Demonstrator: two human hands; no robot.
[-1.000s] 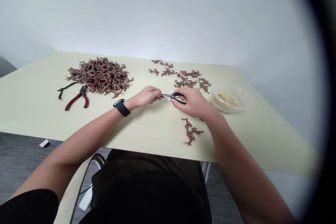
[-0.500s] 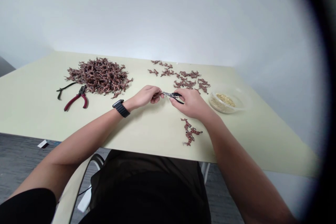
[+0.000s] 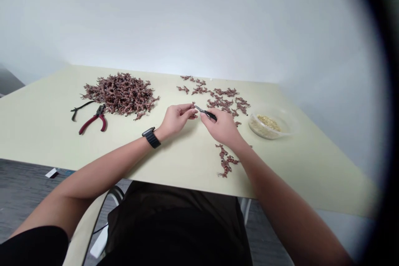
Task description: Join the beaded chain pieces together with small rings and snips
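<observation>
My left hand (image 3: 175,119), with a dark watch at its wrist, is closed in a pinch above the middle of the table. A tiny brown piece (image 3: 193,103) shows at its fingertips, looking like part of a small animal figurine; most of it is hidden. My right hand (image 3: 223,128) is wrapped round black-handled pliers (image 3: 210,115). The metal jaws of the pliers reach the left fingertips; whether they grip the piece is too small to tell. Several brown animal figurines (image 3: 225,162) lie near the table's front edge, below the right hand.
A large heap of brown figurines (image 3: 121,93) sits at the left. In front of it lie red-handled pliers (image 3: 89,124) and a black tool part (image 3: 81,107). Looser figurines (image 3: 220,102) are spread behind my right hand. A clear plastic bowl (image 3: 285,129) with small gold-coloured bits stands at the right.
The pliers have tilted, jaws now pointing up to the left, and their handles are squeezed closer together. My left hand has turned, and a brown tip now shows above its fingers.
</observation>
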